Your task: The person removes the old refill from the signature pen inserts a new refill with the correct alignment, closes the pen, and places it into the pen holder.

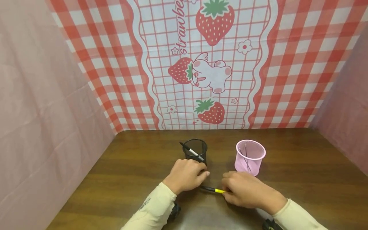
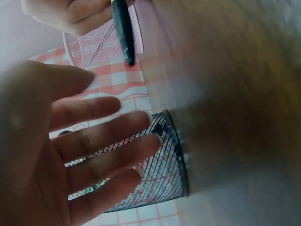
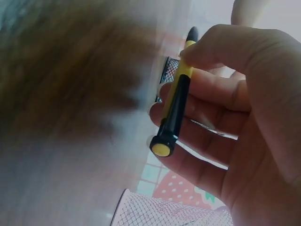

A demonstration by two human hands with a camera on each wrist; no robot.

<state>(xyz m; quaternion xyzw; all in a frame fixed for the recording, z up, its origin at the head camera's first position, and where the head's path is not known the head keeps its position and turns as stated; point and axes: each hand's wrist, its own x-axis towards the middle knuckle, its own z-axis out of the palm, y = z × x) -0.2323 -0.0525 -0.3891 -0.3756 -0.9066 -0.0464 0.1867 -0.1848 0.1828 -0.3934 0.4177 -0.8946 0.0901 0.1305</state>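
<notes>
My right hand [image 1: 248, 189] pinches a yellow and black pen [image 1: 215, 190] between thumb and fingers, low over the table. Its dark tip points left toward my other hand; the clip and yellow end cap show in the right wrist view. My left hand [image 1: 188, 175] is in front of a black mesh cup [image 1: 197, 156], with nothing in its grasp. Its fingers [image 2: 108, 134] are spread and overlap the cup in the left wrist view; I cannot tell if they touch it. A white and black pen [image 1: 192, 151] leans inside that cup.
A pink mesh cup [image 1: 250, 156] stands right of the black one, just beyond my right hand, with a few thin dark sticks [image 1: 246, 159] inside. Both cups rest on a brown wooden table [image 1: 138, 169]. A strawberry-print cloth [image 1: 201, 80] hangs behind; pink cloth [image 1: 51, 111] hangs at the sides.
</notes>
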